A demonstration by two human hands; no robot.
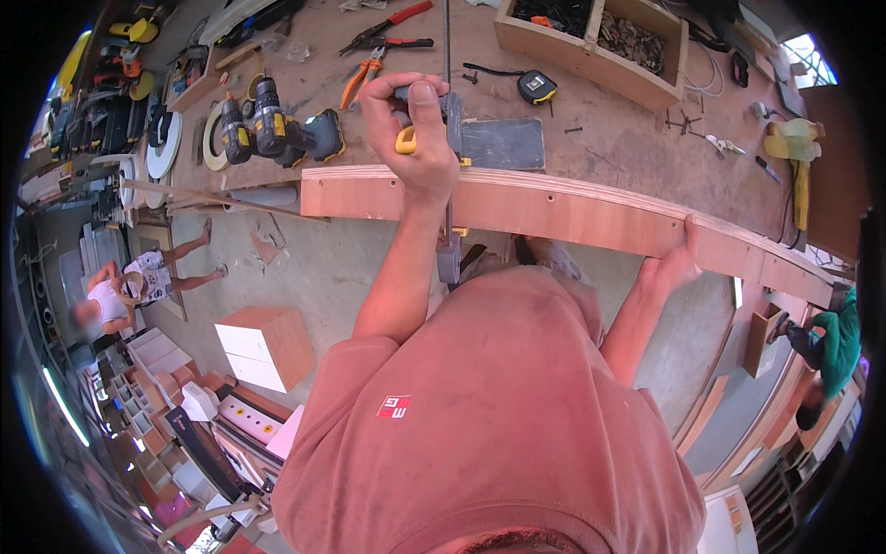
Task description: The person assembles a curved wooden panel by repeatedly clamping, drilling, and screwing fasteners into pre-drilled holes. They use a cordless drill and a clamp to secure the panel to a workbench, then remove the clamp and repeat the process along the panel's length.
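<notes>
Workshop clutter surrounds the brown workbench (pixel 628 138), and from my remote seat I take the plywood plank (pixel 517 205) as landmark: it lies along the bench's near edge, in front of the person's body. Toward the plank's left end, the left hand (pixel 411 138) is clenched around the handle of one bar clamp (pixel 455 129), whose bar crosses the plank. Its top runs out of view, and the fingers cover most of the handle (I make out only bits of grey and yellow). The right hand (pixel 672 266) touches the plank's near side, toward its right end; some fingers are hidden, so I cannot tell whether they close around it.

Counting beyond the plank, I get two drills (pixel 268 115) near its left end, two pairs of pliers (pixel 371 66) farther back, one grey block (pixel 503 143) just behind it, one tape measure (pixel 535 86) past that, and one wooden tray (pixel 591 66) with two compartments, cut off above. On the plank's near side I count one cabinet (pixel 263 346) with white fronts, and two other people: one in white (pixel 115 300), well off its left end, and one in green (pixel 838 337), near its right end.
</notes>
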